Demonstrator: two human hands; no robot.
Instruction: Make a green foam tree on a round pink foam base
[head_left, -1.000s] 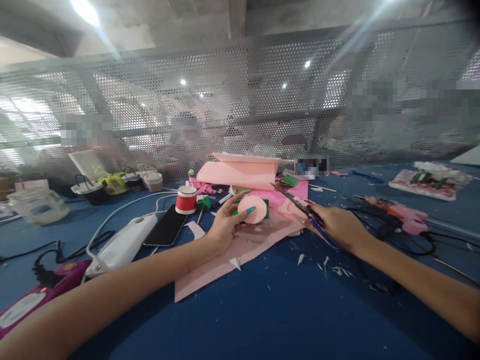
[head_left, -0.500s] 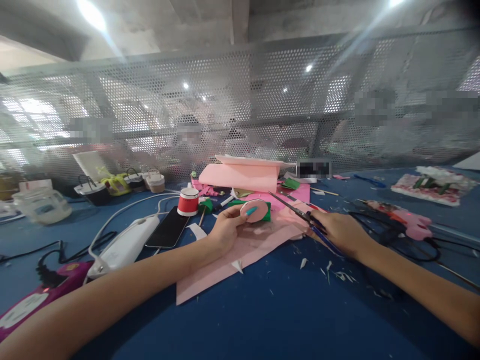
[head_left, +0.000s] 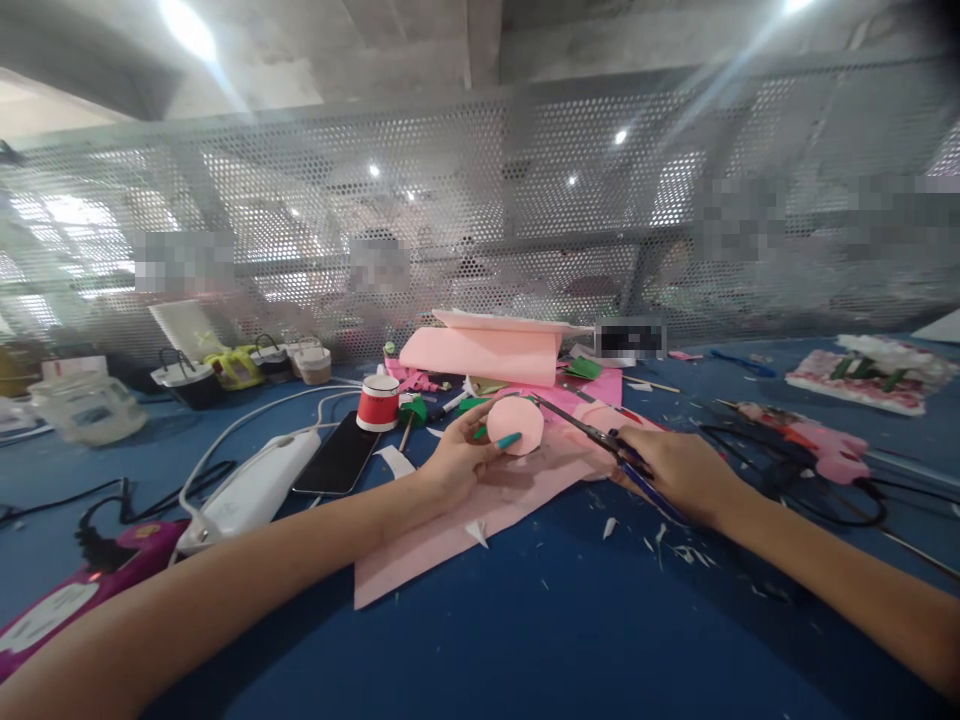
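A round pink paper disc (head_left: 516, 424) is pinched between the thumb and fingers of my left hand (head_left: 459, 455), its flat face turned toward me. My right hand (head_left: 671, 465) grips a pair of scissors (head_left: 592, 432) by the dark blue handles. Their blades point left, with the tips close to the disc's right edge. Beneath both hands lies a large pink paper sheet (head_left: 420, 550) with a small white scrap (head_left: 477, 533) on it. Whether the blades are parted is hard to make out.
Left of the sheet are a red-and-white paper cup (head_left: 378, 404), a black phone (head_left: 337, 455) and a white power strip (head_left: 251, 490). Folded pink paper (head_left: 480, 358) stands behind. A pink glue gun (head_left: 832, 450) with a black cord lies at right, near paper clippings (head_left: 686, 552).
My left hand has turned the disc so its face shows rounder and more toward me. The scissors have shifted very slightly, still in my right hand.
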